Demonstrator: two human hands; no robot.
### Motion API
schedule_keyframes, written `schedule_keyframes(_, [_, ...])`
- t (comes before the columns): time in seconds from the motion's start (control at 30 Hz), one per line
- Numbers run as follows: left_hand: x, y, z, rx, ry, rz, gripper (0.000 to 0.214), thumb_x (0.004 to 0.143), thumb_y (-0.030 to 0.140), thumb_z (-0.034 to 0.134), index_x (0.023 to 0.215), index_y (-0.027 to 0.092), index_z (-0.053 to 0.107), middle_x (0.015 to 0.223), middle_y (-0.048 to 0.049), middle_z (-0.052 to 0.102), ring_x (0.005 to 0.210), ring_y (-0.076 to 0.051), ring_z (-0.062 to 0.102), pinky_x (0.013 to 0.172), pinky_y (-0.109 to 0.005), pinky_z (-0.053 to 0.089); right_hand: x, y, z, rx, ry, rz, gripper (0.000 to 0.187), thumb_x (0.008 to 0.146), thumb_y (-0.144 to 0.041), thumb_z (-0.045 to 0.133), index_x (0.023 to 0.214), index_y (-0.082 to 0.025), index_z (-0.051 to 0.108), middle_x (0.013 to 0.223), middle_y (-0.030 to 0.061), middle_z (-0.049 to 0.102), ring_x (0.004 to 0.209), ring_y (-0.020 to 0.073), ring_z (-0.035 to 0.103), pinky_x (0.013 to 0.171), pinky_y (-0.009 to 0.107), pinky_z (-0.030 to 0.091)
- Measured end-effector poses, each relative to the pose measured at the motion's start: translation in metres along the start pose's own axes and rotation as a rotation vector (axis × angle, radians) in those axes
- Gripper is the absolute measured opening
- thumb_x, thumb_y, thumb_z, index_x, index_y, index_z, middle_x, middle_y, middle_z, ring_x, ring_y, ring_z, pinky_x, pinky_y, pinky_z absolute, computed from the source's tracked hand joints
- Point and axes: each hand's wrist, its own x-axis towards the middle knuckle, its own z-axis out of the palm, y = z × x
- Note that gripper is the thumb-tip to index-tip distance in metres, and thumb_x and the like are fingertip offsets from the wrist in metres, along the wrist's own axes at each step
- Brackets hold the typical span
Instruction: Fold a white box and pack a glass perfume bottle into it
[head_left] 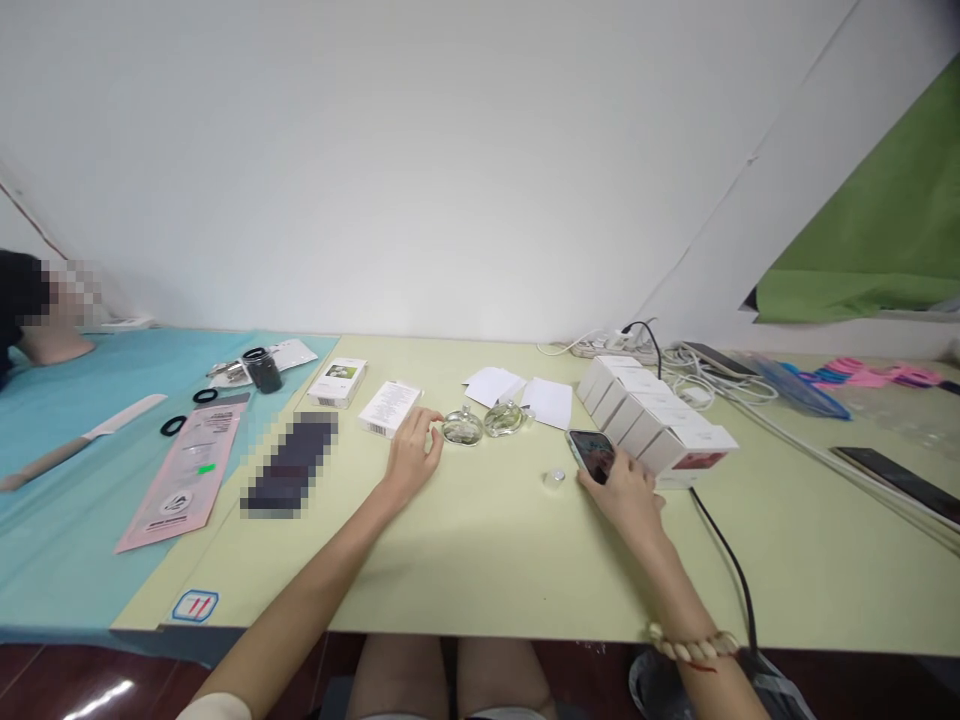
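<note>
My left hand (pixel 412 452) rests on the table with its fingers apart and nothing held. Its fingertips reach the left edge of a clear oval glass bottle (pixel 463 429); whether they touch it I cannot tell. A second such bottle (pixel 504 419) lies just to the right, and a white printed box (pixel 390 408) is behind the hand. On the right, my right hand (pixel 628 495) grips the near end of a smartphone (pixel 592 452), thumb on one side and fingers on the other. A small clear cap-like piece (pixel 555 478) sits left of that hand.
White boxes (pixel 652 420) stand in a row beside the phone. White paper pieces (pixel 549 402) lie behind the bottles. Cables (pixel 694 385) and another phone (pixel 900 482) are at right. A knife-shaped tool (pixel 90 436) and pink packet (pixel 187 470) lie on the left.
</note>
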Motion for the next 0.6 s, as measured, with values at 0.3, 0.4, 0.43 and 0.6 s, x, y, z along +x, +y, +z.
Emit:
schedule_keyframes(0.3, [-0.026, 0.029, -0.047, -0.222, 0.152, -0.047, 0.017, 0.082, 0.009, 0.042, 0.095, 0.016, 0.049, 0.092, -0.0043, 0.050, 0.083, -0.010, 0.048, 0.068, -0.022, 0.041, -0.062, 0.057, -0.033, 0.052, -0.170, -0.102, 0.084, 0.055, -0.049, 0.062, 0.124, -0.015, 0.028, 0.082, 0.0089, 0.055, 0.079, 0.0286, 0.056, 0.068, 0.034, 0.040])
schedule_keyframes(0.4, [-0.040, 0.029, -0.081, -0.187, 0.203, -0.004, 0.016, 0.080, 0.007, 0.045, 0.092, 0.016, 0.049, 0.090, -0.0037, 0.050, 0.084, -0.010, 0.048, 0.067, -0.021, 0.042, -0.101, 0.050, -0.040, 0.095, -0.239, -0.203, 0.072, 0.056, -0.033, 0.059, 0.121, -0.018, 0.031, 0.077, 0.0059, 0.055, 0.068, 0.0239, 0.055, 0.064, 0.031, 0.038])
schedule_keyframes(0.43, [-0.044, 0.027, -0.090, -0.164, 0.213, -0.010, 0.015, 0.080, 0.007, 0.045, 0.092, 0.016, 0.050, 0.089, -0.0036, 0.050, 0.084, -0.010, 0.048, 0.066, -0.021, 0.042, -0.114, 0.038, -0.042, 0.126, -0.257, -0.244, 0.068, 0.055, -0.029, 0.058, 0.118, -0.018, 0.034, 0.079, 0.0067, 0.056, 0.070, 0.0236, 0.055, 0.064, 0.030, 0.037])
schedule_keyframes(0.6, [-0.046, 0.015, -0.115, -0.055, 0.280, -0.116, 0.009, 0.082, 0.014, 0.045, 0.089, 0.016, 0.051, 0.090, -0.0035, 0.051, 0.083, -0.011, 0.049, 0.068, -0.022, 0.043, -0.168, -0.079, -0.044, 0.193, -0.442, -0.470, 0.067, 0.046, -0.022, 0.061, 0.110, -0.017, 0.043, 0.101, 0.0097, 0.053, 0.093, 0.0270, 0.048, 0.076, 0.033, 0.038])
